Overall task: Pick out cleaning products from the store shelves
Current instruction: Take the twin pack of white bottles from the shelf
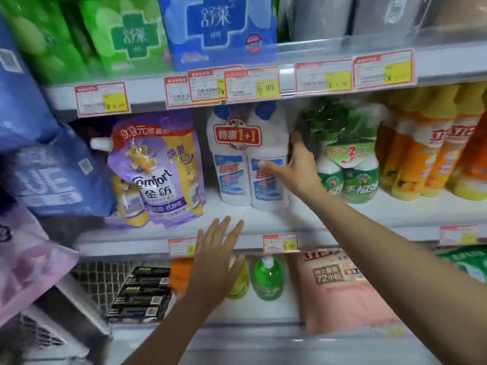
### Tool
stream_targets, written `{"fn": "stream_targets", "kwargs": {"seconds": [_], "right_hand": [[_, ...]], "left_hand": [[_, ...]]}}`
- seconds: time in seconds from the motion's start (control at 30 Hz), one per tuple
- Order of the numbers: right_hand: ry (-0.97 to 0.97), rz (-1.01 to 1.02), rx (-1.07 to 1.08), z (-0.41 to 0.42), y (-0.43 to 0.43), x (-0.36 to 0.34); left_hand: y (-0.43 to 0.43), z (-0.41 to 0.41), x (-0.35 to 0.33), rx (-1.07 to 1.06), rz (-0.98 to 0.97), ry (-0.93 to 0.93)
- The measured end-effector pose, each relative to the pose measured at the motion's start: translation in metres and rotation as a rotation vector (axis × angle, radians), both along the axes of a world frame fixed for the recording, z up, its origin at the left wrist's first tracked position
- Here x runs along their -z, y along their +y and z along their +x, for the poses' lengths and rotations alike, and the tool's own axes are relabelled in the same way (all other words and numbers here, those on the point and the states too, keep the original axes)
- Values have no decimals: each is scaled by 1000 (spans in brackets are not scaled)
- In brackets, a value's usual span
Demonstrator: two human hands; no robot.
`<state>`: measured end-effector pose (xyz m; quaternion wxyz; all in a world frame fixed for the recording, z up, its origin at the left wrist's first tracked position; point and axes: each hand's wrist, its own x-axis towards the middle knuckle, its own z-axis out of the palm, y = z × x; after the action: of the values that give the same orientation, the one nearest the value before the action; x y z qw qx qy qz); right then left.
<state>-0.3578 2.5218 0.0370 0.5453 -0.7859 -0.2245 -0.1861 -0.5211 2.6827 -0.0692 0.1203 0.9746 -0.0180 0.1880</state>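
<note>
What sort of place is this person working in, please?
Most likely a supermarket's household aisle: price tags line the shelf edges, above banded white cleaner bottles and Comfort softener pouches.

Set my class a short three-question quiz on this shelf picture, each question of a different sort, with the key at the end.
1. True or false: the left hand holds a bottle.
2. The right hand reaches toward: A the purple Comfort pouch; B the white twin-pack bottles; C the orange bottles.
3. Fill in: the twin-pack's caps are ___.
Key: 1 false, its fingers are straight and hold nothing; 2 B; 3 blue.
</note>
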Motion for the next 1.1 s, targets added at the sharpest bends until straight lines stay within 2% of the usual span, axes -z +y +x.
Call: {"fn": "stream_targets", "kwargs": {"seconds": [0.13, 0.27, 0.43, 0.5, 0.57, 0.67, 0.83, 0.9, 0.97, 1.03, 1.1], "right_hand": [[-185, -27, -87, -35, -9, 16], [-283, 77, -143, -66, -21, 30], [-320, 168, -141, -95, -46, 18], [-318, 215, -142, -104, -63, 10], [-281, 258, -169, -111, -81, 5], [-125, 394, -260, -119, -111, 5], [124, 505, -242, -130, -157, 35], [257, 454, -165, -134, -174, 50], [371, 279, -32, -142, -190, 62], [420, 63, 129, -156, -201, 69], [476, -88, 213, -175, -203, 77]], "left_hand": [[4, -3, -5, 19, -189, -44], [7, -7, -21, -84, -410, -134], [5, -8, -49, -34, -728, -191], [-2, -10, -58, 40, -794, -182], [-14, -15, -67, 145, -810, -166], [-35, -22, -79, 274, -923, -111], [-90, -40, -69, 339, -1048, 65], [-120, -48, -56, 301, -1143, 88], [-147, -53, -43, 222, -1213, 102], [-167, -58, -33, 130, -1136, 141], [-183, -64, -24, 63, -911, 169]]}}
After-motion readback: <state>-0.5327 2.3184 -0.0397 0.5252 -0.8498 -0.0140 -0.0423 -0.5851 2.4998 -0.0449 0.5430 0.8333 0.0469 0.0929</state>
